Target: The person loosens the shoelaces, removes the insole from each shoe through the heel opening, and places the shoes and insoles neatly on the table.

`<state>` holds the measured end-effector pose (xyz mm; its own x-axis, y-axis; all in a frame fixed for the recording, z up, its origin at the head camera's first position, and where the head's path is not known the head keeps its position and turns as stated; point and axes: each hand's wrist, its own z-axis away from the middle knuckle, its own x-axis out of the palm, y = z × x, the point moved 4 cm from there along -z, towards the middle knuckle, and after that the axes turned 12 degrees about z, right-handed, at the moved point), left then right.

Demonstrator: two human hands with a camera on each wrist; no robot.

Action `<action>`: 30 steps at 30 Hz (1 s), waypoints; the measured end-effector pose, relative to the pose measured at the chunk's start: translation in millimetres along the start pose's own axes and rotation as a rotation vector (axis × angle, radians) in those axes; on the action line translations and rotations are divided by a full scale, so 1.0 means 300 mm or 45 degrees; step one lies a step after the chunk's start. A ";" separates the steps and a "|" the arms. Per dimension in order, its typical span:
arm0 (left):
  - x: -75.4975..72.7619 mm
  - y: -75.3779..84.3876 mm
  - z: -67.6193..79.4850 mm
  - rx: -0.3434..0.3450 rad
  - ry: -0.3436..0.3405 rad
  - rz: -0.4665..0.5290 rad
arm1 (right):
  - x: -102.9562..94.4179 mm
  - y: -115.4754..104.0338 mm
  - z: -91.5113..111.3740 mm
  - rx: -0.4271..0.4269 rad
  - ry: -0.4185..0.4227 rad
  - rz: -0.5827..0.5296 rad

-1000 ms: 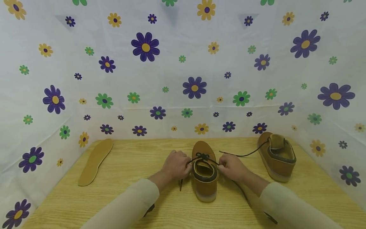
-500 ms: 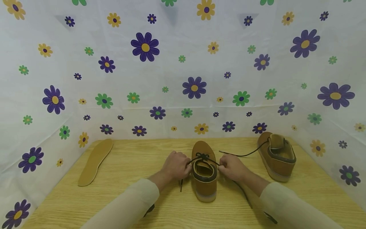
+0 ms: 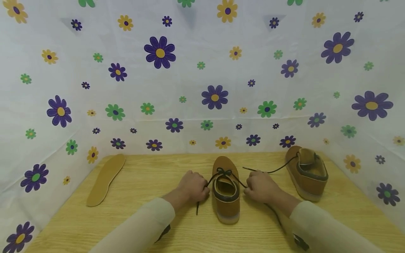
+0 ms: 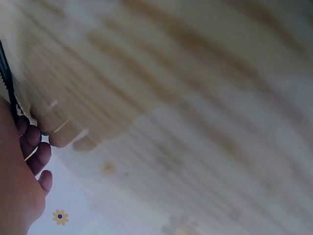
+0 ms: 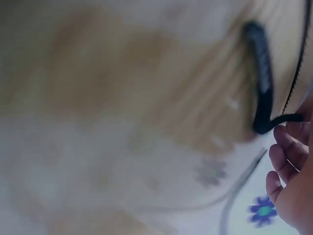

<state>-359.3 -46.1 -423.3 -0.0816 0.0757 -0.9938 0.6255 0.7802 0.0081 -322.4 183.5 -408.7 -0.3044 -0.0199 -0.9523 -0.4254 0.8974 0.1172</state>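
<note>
A brown shoe (image 3: 228, 211) with a dark collar stands in the middle of the table in the head view, its heel towards me. Its black lace (image 3: 224, 172) is looped and crossed over the front, and an end runs out to each side. Left of the shoe, my left hand (image 3: 193, 187) grips one end, whose tip hangs below the fist. To the right, my right hand (image 3: 262, 187) grips the other end; a long tail trails behind it over the table. Curled fingers (image 4: 33, 139) appear at the left wrist view's edge; the right wrist view shows lace (image 5: 261, 93) leading into the right fingers.
A second brown shoe (image 3: 308, 182) stands at the right, its loose lace (image 3: 269, 172) lying towards the middle. At the left lies a tan insole (image 3: 105, 181). A flower-printed white cloth (image 3: 190, 77) walls the back and sides of the wooden table (image 3: 158, 163).
Both hands have sunk slightly towards me, and the right hand has shifted a little outward. The lace now slopes down more steeply to each hand. The shoes and insole stay put.
</note>
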 end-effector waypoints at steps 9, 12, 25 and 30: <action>-0.049 0.030 0.003 0.120 0.407 0.021 | -0.030 -0.029 -0.022 0.066 0.205 -0.050; -0.073 0.047 0.005 0.245 0.591 0.078 | -0.033 -0.030 -0.022 0.109 0.262 -0.225; -0.096 0.063 0.024 0.578 0.798 0.137 | -0.045 -0.053 -0.034 -0.003 0.446 -0.418; -0.103 0.065 0.024 0.585 0.809 0.137 | -0.033 -0.029 -0.043 0.103 0.325 -0.495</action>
<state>-339.1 -37.8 -393.2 -0.3436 0.5841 -0.7353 0.9014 0.4247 -0.0838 -326.8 170.1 -396.7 -0.3396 -0.4602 -0.8203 -0.4849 0.8330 -0.2665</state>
